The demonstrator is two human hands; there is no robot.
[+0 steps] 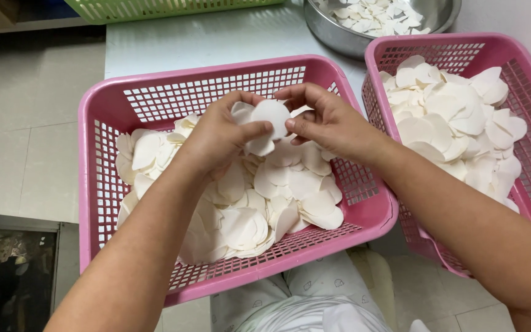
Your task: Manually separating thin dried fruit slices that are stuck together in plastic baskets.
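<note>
Head view: left hand (pixel 219 132) and right hand (pixel 324 120) both pinched shut on thin white wafers (pixel 270 118) over pink basket (pixel 102 184). Pretty fragile-looking, so probably easy to crack with a hard squeeze.

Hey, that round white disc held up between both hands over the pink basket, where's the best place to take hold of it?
Probably at its thin rim, pinched thumb over finger. The disc is flat, so only its edge offers a grip. The left hand already pinches its left edge and the right hand its right edge, above the basket, so come from either side.

thin white round wafers (pixel 270 117) held stacked above pink basket (pixel 112 104)
</note>
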